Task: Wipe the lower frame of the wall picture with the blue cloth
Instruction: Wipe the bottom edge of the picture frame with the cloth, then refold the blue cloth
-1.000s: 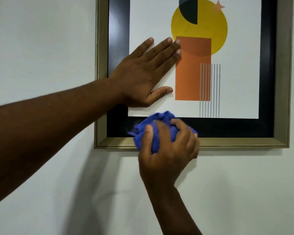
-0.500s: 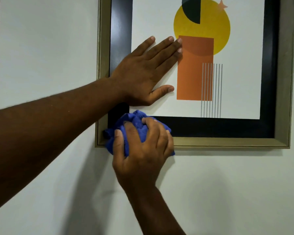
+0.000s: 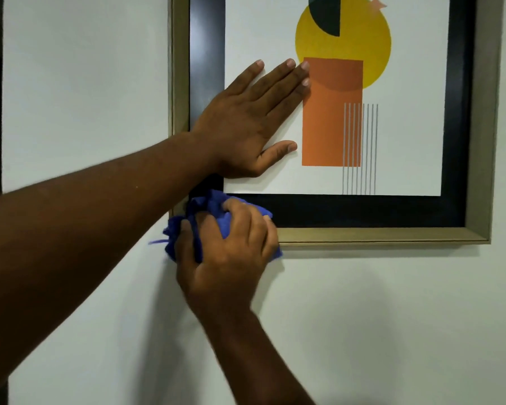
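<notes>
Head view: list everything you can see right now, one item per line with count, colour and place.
wall picture: one, white print with a yellow circle, an orange rectangle, a dark half-disc and thin grey lines, hung on the wall, upper middle to right.
frame: one, gold outside with a black inner border; its lower rail runs right from the cloth.
blue cloth: one, blue, bunched over the frame's lower left corner.
wall: one, white, all around the picture.
left hand: flat, fingers spread on the print's left part.
right hand: closed on the blue cloth at the lower left corner.
</notes>
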